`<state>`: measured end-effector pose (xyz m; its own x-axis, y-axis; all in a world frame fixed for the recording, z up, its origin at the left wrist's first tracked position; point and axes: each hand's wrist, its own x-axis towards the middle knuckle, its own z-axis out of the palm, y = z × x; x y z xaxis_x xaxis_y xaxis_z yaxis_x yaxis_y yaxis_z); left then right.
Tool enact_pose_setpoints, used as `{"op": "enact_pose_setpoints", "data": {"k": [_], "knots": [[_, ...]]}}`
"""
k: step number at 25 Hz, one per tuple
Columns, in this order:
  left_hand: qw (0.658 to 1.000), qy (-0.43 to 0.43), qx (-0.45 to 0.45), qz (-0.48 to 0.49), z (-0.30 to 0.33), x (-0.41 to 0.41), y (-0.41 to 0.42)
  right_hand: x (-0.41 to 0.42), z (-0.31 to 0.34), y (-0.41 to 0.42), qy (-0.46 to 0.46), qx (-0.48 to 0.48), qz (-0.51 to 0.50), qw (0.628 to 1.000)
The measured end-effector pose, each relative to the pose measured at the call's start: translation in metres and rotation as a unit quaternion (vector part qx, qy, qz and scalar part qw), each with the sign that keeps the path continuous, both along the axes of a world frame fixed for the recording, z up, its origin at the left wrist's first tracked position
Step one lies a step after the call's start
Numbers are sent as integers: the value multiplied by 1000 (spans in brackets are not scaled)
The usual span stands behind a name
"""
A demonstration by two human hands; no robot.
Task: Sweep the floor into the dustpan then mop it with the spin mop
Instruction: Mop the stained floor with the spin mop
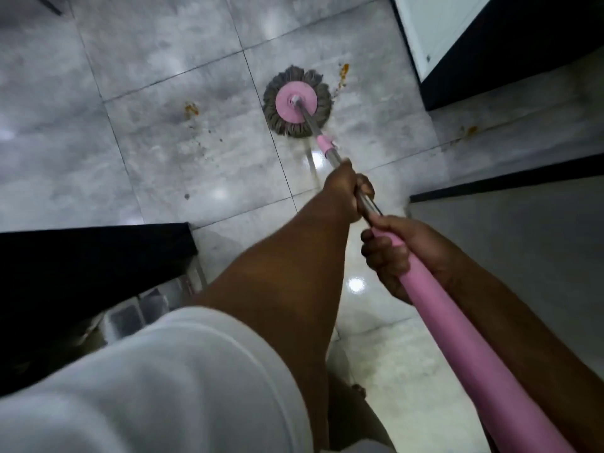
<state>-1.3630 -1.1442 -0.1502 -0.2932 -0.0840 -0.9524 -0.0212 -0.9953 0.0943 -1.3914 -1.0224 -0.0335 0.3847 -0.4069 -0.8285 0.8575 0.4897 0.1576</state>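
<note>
Seeing both hands on the mop: left hand (348,191) curled round the metal pole (367,201), right hand (392,253) gripping the pink handle (457,338) nearer me. Mop head (295,101) flat on the far floor (147,158), orange stains (191,109) left and right of it.

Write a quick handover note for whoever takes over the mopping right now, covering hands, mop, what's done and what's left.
Left hand grips the metal shaft; right hand grips the pink handle.
Mop head is flat on the grey tile floor.
Done: mopping is under way; dustpan not in view.
Left: orange stain just right of the mop head, a second stain with specks to its left, a third by the dark cabinet base.
</note>
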Motion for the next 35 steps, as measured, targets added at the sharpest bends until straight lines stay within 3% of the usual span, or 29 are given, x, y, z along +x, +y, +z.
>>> {"op": "enact_pose_setpoints", "data": {"k": [5,9,14,22,25,29,35], "knots": [[999,5,-28,17,-18,-31,-105,-27,-24,-101,39,-41,-14,998],[999,13,-25,29,-18,-32,-107,-28,-23,-101,42,-34,-23,998],[999,-9,-18,-29,-6,-23,-24,-17,-3,-20,35,-17,-20,999],[997,20,60,-51,36,4,189,14,44,185,0,38,-70,997],[995,13,62,-75,44,8,220,19,51,216,8,48,-60,997],[996,14,57,-72,37,-4,189,7,46,185,24,63,-52,996],[998,18,23,-61,11,-61,46,-46,21,45,43,40,-40,997]]}}
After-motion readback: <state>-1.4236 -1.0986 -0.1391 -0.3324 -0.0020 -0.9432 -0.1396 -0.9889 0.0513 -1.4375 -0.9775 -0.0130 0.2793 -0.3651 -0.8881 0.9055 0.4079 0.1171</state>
